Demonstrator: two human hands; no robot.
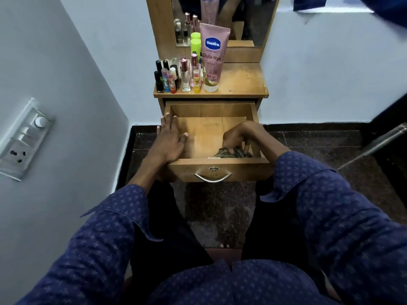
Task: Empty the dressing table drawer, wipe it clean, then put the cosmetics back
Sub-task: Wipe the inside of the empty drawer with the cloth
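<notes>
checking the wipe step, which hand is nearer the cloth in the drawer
Right. The right hand grips the cloth at the drawer's front right corner. The left hand rests flat on the drawer's left edge, apart from the cloth.

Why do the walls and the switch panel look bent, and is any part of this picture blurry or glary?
Head view: the wide-angle lens bows the edges, so the switch panel leans; a dark blue shape at top right is smeared; the drawer and Vaseline tube read sharp; soft glare sits on the drawer floor by the left hand; the cloth under the right hand lies in shadow.
</notes>
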